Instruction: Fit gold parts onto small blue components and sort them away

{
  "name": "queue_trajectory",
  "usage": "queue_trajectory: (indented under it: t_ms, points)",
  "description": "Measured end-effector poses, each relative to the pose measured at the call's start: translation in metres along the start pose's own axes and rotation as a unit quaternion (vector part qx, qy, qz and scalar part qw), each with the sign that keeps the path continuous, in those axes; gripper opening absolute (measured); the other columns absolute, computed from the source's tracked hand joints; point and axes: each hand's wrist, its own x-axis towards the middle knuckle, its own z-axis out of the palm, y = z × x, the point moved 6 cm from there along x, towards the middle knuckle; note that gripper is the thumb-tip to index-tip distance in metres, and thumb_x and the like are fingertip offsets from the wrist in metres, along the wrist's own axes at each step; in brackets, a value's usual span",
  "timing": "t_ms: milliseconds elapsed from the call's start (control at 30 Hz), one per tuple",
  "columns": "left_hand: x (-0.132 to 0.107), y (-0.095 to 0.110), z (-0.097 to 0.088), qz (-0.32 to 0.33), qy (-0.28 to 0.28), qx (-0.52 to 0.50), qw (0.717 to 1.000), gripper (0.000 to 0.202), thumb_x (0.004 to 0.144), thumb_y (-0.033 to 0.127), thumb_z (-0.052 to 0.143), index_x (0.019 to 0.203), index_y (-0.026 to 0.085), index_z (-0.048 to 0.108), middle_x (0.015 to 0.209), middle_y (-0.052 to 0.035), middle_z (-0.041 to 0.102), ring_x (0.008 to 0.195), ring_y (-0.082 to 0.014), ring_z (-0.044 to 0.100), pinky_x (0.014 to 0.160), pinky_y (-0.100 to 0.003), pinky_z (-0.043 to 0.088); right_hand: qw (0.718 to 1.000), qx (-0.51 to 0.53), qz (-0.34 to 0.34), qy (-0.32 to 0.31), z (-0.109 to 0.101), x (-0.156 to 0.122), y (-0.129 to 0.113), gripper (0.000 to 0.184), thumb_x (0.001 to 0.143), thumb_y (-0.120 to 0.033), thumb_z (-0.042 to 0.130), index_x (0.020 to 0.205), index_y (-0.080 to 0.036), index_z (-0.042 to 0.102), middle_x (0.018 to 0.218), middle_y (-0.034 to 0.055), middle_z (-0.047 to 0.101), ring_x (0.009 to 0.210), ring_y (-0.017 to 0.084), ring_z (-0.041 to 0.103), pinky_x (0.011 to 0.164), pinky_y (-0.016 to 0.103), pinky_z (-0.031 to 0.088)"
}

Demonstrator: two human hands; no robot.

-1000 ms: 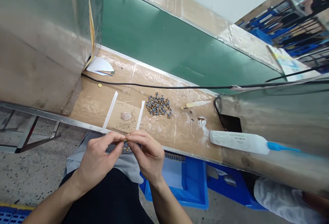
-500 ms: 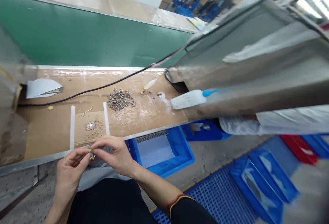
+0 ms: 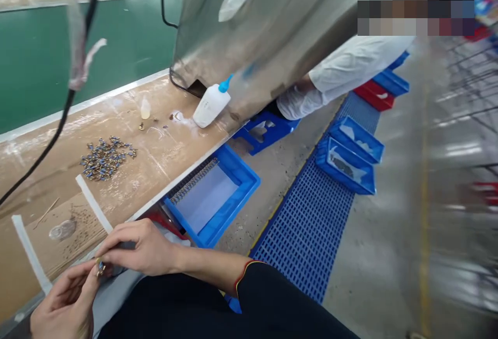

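Note:
Just off the table's front edge, my left hand (image 3: 68,302) pinches a small gold-and-blue metal piece (image 3: 100,268) between thumb and forefinger. From the other side, my right hand (image 3: 142,248) closes its thumb and forefinger on the same piece, so the fingers cover part of it. A pile of similar blue-and-gold pieces (image 3: 107,158) lies on the brown-covered table (image 3: 155,165). Nearer my hands are a small clear round dish (image 3: 62,230), a thin wooden stick (image 3: 46,213) and a scatter of tiny dark grains (image 3: 83,225) between two white tape strips.
A white bottle with a blue nozzle (image 3: 212,104) leans by the metal panel (image 3: 249,32). Below the table edge sits a blue bin (image 3: 237,193) holding a paper sheet and a row of pieces. A black cable (image 3: 58,131) crosses at left. A co-worker's white sleeve (image 3: 350,66) shows beyond.
The view has swung to the right, so the table and pile sit further left and more floor and bins show. Both hands keep their pinch on the small piece.

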Motion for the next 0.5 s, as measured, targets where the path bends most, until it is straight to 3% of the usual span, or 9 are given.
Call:
queue_trajectory:
  t_ms: [100, 333, 500]
  points:
    - [-0.004, 0.007, 0.014, 0.008, -0.022, 0.025, 0.999, 0.052, 0.063, 0.044, 0.109, 0.101, 0.017, 0.086, 0.095, -0.0058, 0.087, 0.079, -0.0258, 0.082, 0.069, -0.026, 0.071, 0.999, 0.0, 0.02, 0.027, -0.011, -0.012, 0.005, 0.014, 0.107, -0.03, 0.076, 0.11, -0.019, 0.085, 0.112, 0.0059, 0.087, 0.104, 0.017, 0.083, 0.099, 0.026, 0.064]
    - [-0.008, 0.001, 0.04, -0.03, -0.061, 0.048, 0.997, 0.041, 0.074, 0.042, 0.106, 0.101, 0.018, 0.086, 0.097, -0.0035, 0.087, 0.088, -0.0191, 0.081, 0.084, -0.017, 0.067, 0.993, 0.012, 0.056, 0.102, -0.031, -0.038, 0.014, 0.009, 0.105, -0.027, 0.079, 0.105, -0.021, 0.085, 0.108, 0.0029, 0.087, 0.102, 0.015, 0.083, 0.1, 0.025, 0.064]
    - [-0.001, -0.024, 0.069, -0.097, -0.134, -0.076, 0.983, 0.039, 0.071, 0.043, 0.109, 0.09, 0.017, 0.087, 0.082, -0.002, 0.081, 0.074, -0.0148, 0.074, 0.076, -0.019, 0.067, 0.988, -0.049, 0.04, 0.144, -0.039, -0.062, 0.02, 0.017, 0.111, -0.031, 0.073, 0.118, -0.019, 0.083, 0.125, 0.009, 0.085, 0.119, 0.017, 0.08, 0.11, 0.029, 0.062]
